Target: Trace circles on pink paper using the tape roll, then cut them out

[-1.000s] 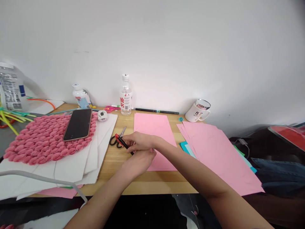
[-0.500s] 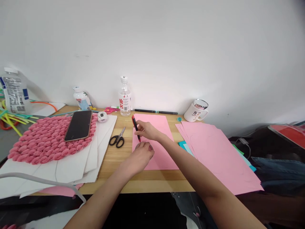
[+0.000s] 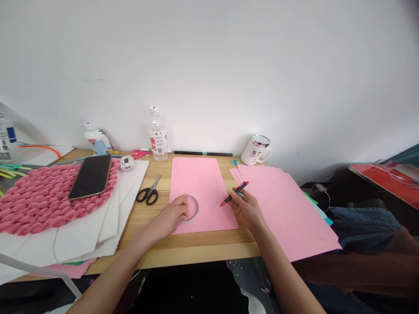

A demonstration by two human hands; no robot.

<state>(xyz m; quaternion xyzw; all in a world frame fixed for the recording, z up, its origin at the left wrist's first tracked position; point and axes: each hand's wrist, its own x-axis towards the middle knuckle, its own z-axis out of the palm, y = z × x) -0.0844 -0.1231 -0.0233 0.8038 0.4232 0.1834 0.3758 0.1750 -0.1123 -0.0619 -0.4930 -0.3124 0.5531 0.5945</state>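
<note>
A pink sheet of paper (image 3: 209,170) lies on the wooden table, with faint curved pencil-like lines on it. My left hand (image 3: 176,211) is closed on the left side of a thin grey ring (image 3: 197,209), which rests flat on the lower part of that sheet. Pink paper shows through the ring. In my right hand (image 3: 245,207) is a black and red pen (image 3: 234,194), held slantwise with its red tip pointing left, over the sheet's right edge. Black-handled scissors (image 3: 150,192) lie just left of the sheet.
At right is a stack of pink sheets (image 3: 288,209); behind stand a white mug (image 3: 255,150) and a water bottle (image 3: 159,139). A phone (image 3: 91,176) lies on a pink petal-like mat (image 3: 42,196) over white boards (image 3: 131,196). A grey cable (image 3: 39,268) crosses the lower left.
My right hand has moved right and toward me with the pen, uncrossing from the left arm. The ring now shows on the sheet under my left hand. The whole view has shifted right.
</note>
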